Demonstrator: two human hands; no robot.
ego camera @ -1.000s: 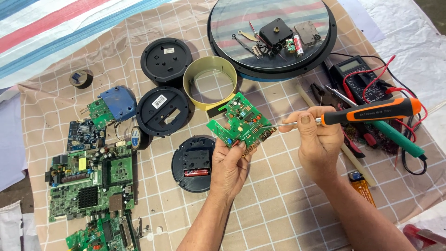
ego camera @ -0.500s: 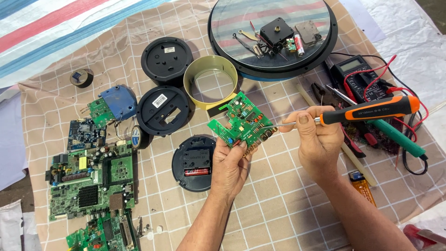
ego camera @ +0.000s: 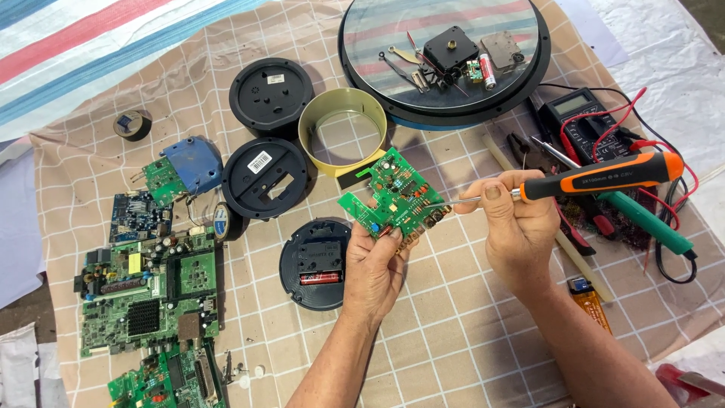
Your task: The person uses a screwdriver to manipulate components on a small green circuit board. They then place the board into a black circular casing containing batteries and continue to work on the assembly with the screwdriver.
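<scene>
1. Left hand pinches the green board by its lower edge, raised above the checked cloth.
2. Right hand grips the screwdriver (orange-black handle), tip on the board's right edge.

Left hand raised, fingers pinched shut; right hand fisted closed, thumb on top

One camera sat on the person's head, looking steeply down and close over the checked cloth, forearms entering from the bottom edge; no second view.
</scene>
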